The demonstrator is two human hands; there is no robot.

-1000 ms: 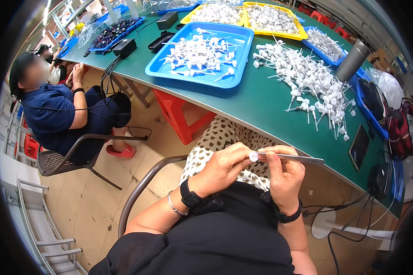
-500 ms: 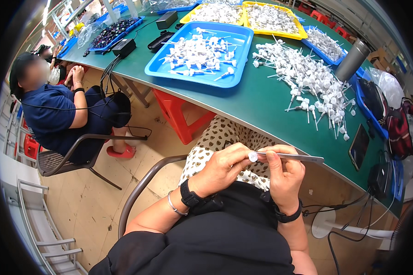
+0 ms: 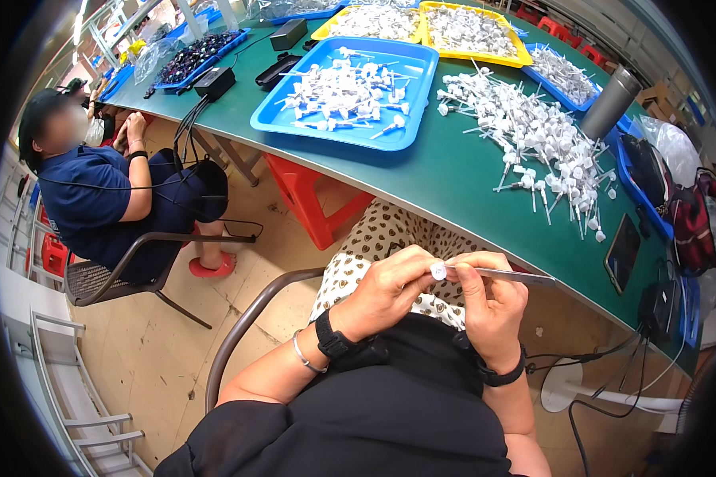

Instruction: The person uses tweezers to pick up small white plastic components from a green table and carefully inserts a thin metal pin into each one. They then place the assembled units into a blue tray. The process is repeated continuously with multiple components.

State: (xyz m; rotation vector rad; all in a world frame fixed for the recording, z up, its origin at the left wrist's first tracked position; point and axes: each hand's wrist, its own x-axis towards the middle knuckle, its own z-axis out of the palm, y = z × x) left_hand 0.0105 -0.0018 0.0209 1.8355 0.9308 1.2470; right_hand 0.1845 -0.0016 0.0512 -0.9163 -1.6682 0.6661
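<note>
Above my lap, my left hand [image 3: 391, 290] pinches a small white plastic piece with a round cap [image 3: 438, 271]. Its cap faces up between the two hands, and the fingers hide the rest. My right hand [image 3: 493, 306] is closed around a thin flat metal blade [image 3: 523, 277], which sticks out to the right past the fingers. The blade's inner end lies close to the white piece; whether they touch I cannot tell. On the green table [image 3: 310, 163], a loose pile of similar white stemmed pieces [image 3: 533, 135] lies at the right. More of them lie in a blue tray [image 3: 412, 137].
Two yellow trays [image 3: 525, 59] of white pieces stand farther back. A grey metal flask [image 3: 611, 103] and a phone [image 3: 622, 253] are at the right. A seated person [image 3: 95, 171] is at the left. A red stool [image 3: 306, 203] stands under the table, and cables [image 3: 605, 405] hang at the right.
The outer end of the blade has dipped slightly and shifted a little to the left. Both hands stay in nearly the same place, with the white piece still held.
</note>
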